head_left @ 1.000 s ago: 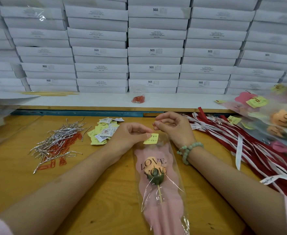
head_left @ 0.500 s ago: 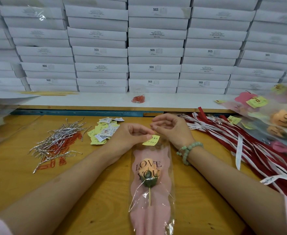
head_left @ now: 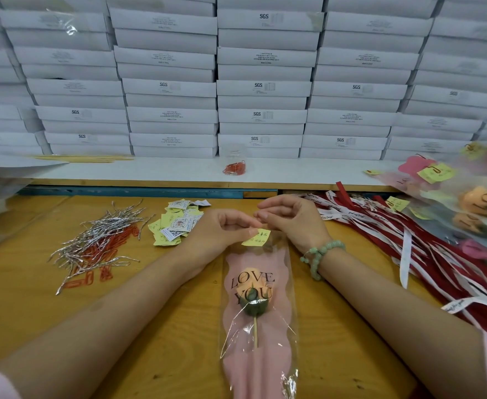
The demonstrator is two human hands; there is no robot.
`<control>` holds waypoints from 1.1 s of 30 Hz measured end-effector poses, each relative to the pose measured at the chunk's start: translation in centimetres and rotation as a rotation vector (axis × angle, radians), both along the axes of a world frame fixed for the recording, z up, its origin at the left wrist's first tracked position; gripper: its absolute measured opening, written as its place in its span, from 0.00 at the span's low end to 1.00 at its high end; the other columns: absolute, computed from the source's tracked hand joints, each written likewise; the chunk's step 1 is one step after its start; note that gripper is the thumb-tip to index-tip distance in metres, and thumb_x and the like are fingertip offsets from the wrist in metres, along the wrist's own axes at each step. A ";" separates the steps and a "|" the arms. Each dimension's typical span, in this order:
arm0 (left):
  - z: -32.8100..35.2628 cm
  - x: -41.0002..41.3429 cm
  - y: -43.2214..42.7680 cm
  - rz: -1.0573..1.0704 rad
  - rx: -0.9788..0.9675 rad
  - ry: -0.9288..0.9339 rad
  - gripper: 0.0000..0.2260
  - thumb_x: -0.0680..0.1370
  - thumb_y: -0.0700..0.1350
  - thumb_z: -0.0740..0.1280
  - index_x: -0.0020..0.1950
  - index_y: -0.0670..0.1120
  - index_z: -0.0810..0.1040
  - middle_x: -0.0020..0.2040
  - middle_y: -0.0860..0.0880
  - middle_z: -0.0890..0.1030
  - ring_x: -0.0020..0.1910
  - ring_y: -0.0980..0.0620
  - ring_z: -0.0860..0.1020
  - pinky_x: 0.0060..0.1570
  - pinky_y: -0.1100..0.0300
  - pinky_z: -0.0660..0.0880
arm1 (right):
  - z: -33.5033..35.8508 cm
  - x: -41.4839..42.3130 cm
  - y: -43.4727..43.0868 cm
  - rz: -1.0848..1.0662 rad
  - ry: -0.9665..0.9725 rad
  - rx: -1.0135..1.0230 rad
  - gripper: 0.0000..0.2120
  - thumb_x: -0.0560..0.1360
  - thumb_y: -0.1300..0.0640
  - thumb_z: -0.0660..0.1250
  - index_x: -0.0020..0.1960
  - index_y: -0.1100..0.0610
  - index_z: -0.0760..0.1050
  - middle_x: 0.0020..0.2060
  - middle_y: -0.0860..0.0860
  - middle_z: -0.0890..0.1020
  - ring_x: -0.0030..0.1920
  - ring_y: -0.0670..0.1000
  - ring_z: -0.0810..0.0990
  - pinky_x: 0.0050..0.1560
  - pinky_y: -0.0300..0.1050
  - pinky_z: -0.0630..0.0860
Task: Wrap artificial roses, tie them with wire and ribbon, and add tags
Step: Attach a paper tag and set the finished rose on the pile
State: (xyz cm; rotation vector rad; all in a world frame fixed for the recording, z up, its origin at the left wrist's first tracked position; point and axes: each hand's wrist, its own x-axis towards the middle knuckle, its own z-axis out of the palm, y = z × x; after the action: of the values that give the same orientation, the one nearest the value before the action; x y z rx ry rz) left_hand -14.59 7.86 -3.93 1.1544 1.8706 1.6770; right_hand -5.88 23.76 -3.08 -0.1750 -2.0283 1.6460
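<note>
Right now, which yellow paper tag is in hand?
The small yellow paper tag at the top of the clear-wrapped rose, pinched by the left hand; the others, like the tag pile, lie untouched.

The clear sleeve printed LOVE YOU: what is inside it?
Inside the clear sleeve: pink paper, an orange rose on a thin stick. The stick's lower part is covered by paper.

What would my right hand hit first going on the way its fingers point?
Probably the left hand, just ahead of the right hand, holding the yellow tag; depth is unclear.
</note>
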 end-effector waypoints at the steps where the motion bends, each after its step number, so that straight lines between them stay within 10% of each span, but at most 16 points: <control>1: 0.0 0.0 0.0 0.003 0.001 -0.003 0.07 0.74 0.39 0.73 0.50 0.48 0.86 0.49 0.51 0.86 0.52 0.54 0.83 0.51 0.66 0.77 | 0.0 0.0 0.0 0.009 0.004 -0.007 0.07 0.73 0.66 0.70 0.51 0.60 0.81 0.42 0.53 0.86 0.43 0.48 0.85 0.44 0.37 0.80; 15: 0.2 0.2 0.1 0.029 -0.010 -0.009 0.06 0.75 0.38 0.72 0.51 0.45 0.85 0.47 0.49 0.86 0.48 0.54 0.83 0.47 0.67 0.77 | 0.1 -0.4 0.0 -0.009 -0.014 -0.032 0.06 0.81 0.61 0.59 0.50 0.57 0.75 0.38 0.48 0.85 0.39 0.45 0.82 0.43 0.39 0.79; 33: 0.3 0.4 0.2 0.079 -0.009 -0.009 0.05 0.74 0.38 0.73 0.48 0.46 0.84 0.42 0.52 0.85 0.40 0.58 0.82 0.40 0.70 0.75 | -0.1 0.0 0.3 0.082 0.024 -0.159 0.05 0.75 0.61 0.69 0.45 0.55 0.83 0.38 0.52 0.86 0.39 0.46 0.84 0.49 0.42 0.80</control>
State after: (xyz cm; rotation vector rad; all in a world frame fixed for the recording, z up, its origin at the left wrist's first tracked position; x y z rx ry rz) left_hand -14.18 8.05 -3.65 1.0809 1.9394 1.7103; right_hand -5.90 24.06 -3.23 -0.1286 -1.9096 1.8514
